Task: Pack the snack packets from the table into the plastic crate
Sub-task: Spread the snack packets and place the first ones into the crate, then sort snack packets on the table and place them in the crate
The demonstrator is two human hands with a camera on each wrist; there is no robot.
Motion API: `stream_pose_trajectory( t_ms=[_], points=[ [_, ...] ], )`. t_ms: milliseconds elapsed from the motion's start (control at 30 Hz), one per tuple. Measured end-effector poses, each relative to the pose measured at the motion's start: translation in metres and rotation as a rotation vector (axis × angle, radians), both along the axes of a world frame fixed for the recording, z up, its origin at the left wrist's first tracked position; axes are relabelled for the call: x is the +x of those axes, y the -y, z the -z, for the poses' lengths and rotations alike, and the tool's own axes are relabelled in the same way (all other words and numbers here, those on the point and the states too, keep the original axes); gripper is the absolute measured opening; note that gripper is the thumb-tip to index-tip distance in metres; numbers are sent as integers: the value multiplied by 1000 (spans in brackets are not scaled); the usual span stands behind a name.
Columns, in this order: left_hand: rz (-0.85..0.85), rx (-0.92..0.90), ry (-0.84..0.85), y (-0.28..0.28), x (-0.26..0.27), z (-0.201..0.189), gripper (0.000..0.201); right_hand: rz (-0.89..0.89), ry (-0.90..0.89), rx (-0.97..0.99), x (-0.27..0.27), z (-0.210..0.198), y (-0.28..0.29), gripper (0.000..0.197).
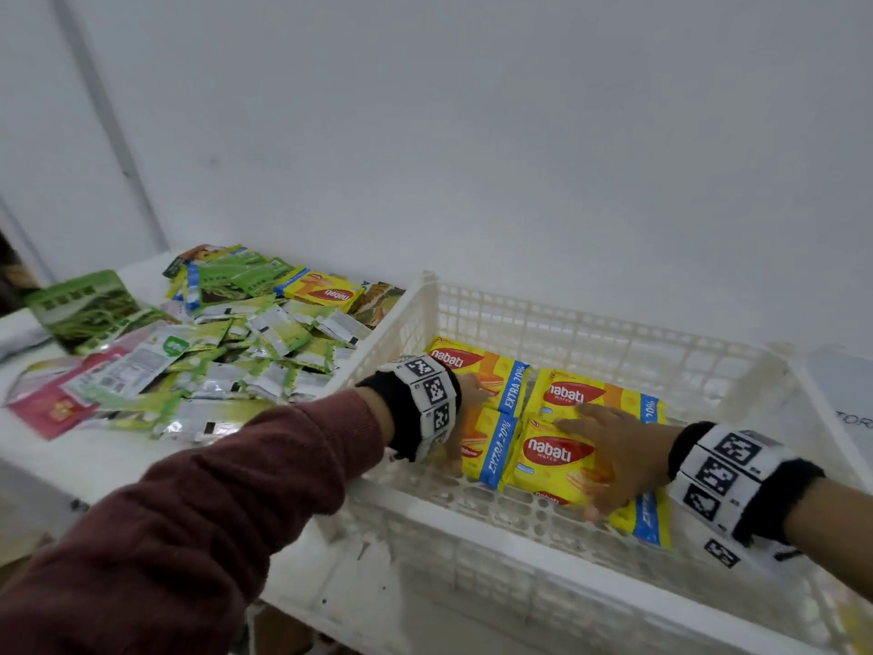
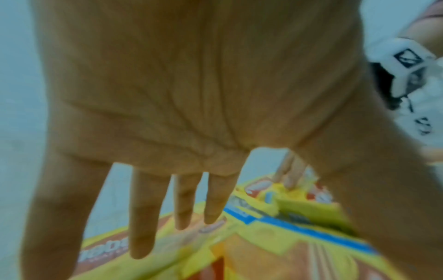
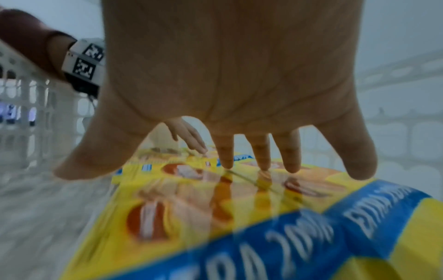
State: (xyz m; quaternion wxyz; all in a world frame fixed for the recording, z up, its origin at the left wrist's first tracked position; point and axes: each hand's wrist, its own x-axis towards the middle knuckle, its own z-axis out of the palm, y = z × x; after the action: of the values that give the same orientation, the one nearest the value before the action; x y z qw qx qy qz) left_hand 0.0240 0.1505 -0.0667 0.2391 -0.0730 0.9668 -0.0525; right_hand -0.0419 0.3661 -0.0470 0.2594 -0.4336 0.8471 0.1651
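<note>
Hands are lying released, left hand [image 1: 465, 394] and right hand [image 1: 614, 458] flattening yellow wafer packets [image 1: 552, 458] inside the white crate [image 1: 590, 333], probably so more from the tabletop [image 1: 94, 460] pile [image 1: 226, 352] are fitting.

The left hand [image 2: 191, 94] spreads straight fingers [image 2: 143, 217] just above blurred yellow wafer packets [image 2: 263, 246] with blue bands. Farther off, the right hand's fingertips [image 2: 291, 174] press on another yellow packet [image 2: 299, 195]; its marker-printed wristband [image 2: 405, 62] shows at right.
</note>
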Motion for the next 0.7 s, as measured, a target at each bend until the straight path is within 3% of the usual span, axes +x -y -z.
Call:
stream_pose_trajectory(
  t_ms=[100, 167, 200, 333, 500, 567, 633, 700],
  points=[
    [-107, 54, -31, -4, 16, -34, 96, 46, 136, -47, -2, -19, 0, 157],
    [-137, 153, -140, -3, 22, -52, 82, 36, 166, -56, 2, -38, 0, 140],
    [-133, 207, -213, -6, 25, -69, 78, 27, 158, -47, 4, -50, 1, 134],
    [-84, 388, -383, 4, 56, -111, 67, -38, 89, 16, 17, -93, 16, 151],
    [-41, 502, -570, 41, 112, -157, 59, -105, -53, -80, 65, -141, 69, 144],
    [-64, 494, -596, 72, 140, -166, 59, -149, -92, -147, 95, -158, 99, 132],
    [-113, 469, -591, 111, 169, -169, 61, -146, -112, -237, 127, -169, 135, 100],
    [-186, 409, -562, 156, 196, -164, 67, -139, -122, -310, 152, -172, 178, 84]
  ],
)
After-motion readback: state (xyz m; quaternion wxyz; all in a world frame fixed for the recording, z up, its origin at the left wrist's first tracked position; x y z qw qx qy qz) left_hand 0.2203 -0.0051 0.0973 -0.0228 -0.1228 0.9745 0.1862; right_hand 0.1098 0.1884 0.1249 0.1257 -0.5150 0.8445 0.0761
